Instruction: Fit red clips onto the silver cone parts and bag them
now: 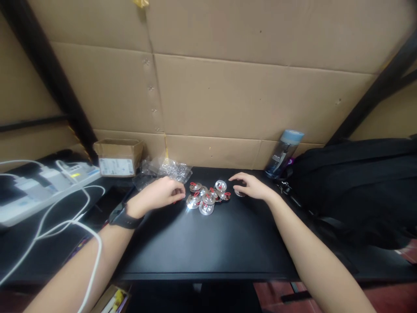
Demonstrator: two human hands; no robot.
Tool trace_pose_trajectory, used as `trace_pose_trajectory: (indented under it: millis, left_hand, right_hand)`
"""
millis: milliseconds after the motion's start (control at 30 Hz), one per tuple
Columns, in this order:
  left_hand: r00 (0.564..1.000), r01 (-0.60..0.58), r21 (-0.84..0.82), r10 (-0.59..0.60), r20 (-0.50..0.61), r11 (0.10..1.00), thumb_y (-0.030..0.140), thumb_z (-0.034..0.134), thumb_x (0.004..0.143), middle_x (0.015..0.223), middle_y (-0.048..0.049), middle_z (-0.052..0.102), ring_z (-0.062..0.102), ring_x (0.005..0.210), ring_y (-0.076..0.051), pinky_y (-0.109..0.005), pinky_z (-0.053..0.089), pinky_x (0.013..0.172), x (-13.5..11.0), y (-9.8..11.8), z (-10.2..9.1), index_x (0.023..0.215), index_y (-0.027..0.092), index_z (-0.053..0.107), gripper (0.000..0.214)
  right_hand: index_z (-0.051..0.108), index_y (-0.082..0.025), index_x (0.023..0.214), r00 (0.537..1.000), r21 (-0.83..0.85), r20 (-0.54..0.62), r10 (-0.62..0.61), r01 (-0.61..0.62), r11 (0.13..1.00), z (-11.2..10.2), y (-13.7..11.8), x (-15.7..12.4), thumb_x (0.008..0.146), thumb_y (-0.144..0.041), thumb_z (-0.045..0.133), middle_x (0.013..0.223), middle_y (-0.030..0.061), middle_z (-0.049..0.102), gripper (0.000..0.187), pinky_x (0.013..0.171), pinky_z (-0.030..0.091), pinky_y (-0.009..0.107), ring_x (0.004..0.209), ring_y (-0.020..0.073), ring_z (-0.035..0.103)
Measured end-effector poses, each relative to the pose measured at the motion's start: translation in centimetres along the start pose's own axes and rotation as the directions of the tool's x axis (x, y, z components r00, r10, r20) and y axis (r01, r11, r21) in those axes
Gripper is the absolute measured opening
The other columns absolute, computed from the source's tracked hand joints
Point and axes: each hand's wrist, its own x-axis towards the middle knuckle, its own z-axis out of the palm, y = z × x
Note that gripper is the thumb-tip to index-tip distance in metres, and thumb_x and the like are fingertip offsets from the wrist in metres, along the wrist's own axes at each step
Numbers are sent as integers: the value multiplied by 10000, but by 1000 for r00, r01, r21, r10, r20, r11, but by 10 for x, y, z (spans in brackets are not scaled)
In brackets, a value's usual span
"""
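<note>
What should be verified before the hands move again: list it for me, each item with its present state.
1. Metal discs within reach: ok; most lie in an overlapping pile on the black table, between the hands.
2. Left grip: cannot tell; the left hand is beside the pile, its fingers hiding whatever may be under them.
3. Right grip open: ok; the right hand shows a gap between its fingertips, beside a single disc apart from the pile.
4. White cable clear of the left forearm: not ok; it crosses in front of it in this view.
5. Bottle capped: ok; blue lid on.
</note>
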Motion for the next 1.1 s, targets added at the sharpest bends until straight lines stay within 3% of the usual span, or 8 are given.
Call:
trace_pose_trajectory:
  millis: [100, 267, 400, 600, 667, 767, 933, 1100]
  left_hand:
    - [1000, -1, 33, 1, 7, 999, 280, 626, 935, 762, -11, 767, 696, 677, -172, -257, 463, 676, 0, 2, 0, 874, 233, 769, 162]
    - [1000, -14, 55, 15, -20, 998, 267, 633, 933, 799, -13, 776, 698, 690, -172, -260, 451, 673, 1, 5, 3, 905, 242, 782, 154]
    - [997, -47, 54, 50, -57, 997, 250, 631, 941, 814, -19, 776, 697, 703, -171, -262, 454, 691, 2, 9, 8, 914, 238, 778, 150]
    - [979, -153, -11, 150, -139, 988, 261, 602, 979, 876, -25, 774, 695, 760, -160, -261, 481, 753, 6, 23, 13, 957, 215, 767, 172]
    - [970, -144, -78, 125, -210, 986, 290, 608, 984, 927, -25, 777, 698, 791, -159, -256, 491, 751, 8, 31, 16, 1029, 222, 760, 171]
    - [955, -81, -232, 10, -295, 969, 347, 597, 1002, 1023, -26, 782, 713, 862, -166, -248, 509, 750, 11, 47, 23, 1103, 236, 740, 207]
    - [949, -109, -405, -25, -313, 908, 386, 591, 1010, 948, -22, 761, 692, 824, -160, -256, 508, 765, 15, 72, 32, 1095, 208, 698, 225]
    - [949, -125, -459, -29, -314, 880, 394, 534, 1040, 888, -17, 717, 639, 775, -149, -257, 475, 733, 16, 74, 36, 1073, 189, 664, 245]
  right_hand:
    - [731, -275, 1244, 991, -85, -34, -127, 124, 989, 22, -12, 8, 988, -242, 572, 1321, 103, 689, 303, 1062, 456, 477, 1226, 264, 616]
    - [749, -293, 1218, 997, -202, -44, -70, 60, 977, 44, -14, 21, 1020, -206, 532, 1344, 101, 698, 306, 1029, 456, 503, 1235, 283, 625]
    - [782, -233, 1114, 991, -61, -82, -110, 105, 993, 45, -8, 27, 932, -154, 641, 1148, 78, 783, 244, 990, 504, 413, 1080, 238, 703]
    - [765, -168, 948, 960, 177, -279, 19, 32, 984, 43, -17, 29, 845, -116, 661, 928, 66, 778, 155, 682, 570, 288, 698, 162, 705]
    - [745, -174, 983, 924, 180, -381, 19, 54, 982, 41, -34, 25, 889, -149, 635, 944, 69, 767, 147, 673, 569, 285, 702, 160, 699]
    - [735, -205, 937, 798, 81, -587, -138, 227, 971, 44, -75, 11, 919, -134, 627, 921, 57, 745, 131, 650, 550, 282, 718, 161, 674]
    - [715, -227, 982, 651, -109, -611, -450, 494, 863, 57, -130, -9, 929, -73, 636, 931, 54, 718, 182, 742, 579, 289, 834, 172, 695]
    - [720, -226, 1032, 624, -182, -575, -529, 533, 826, 62, -128, -10, 915, -48, 647, 964, 70, 693, 225, 734, 585, 285, 840, 176, 693]
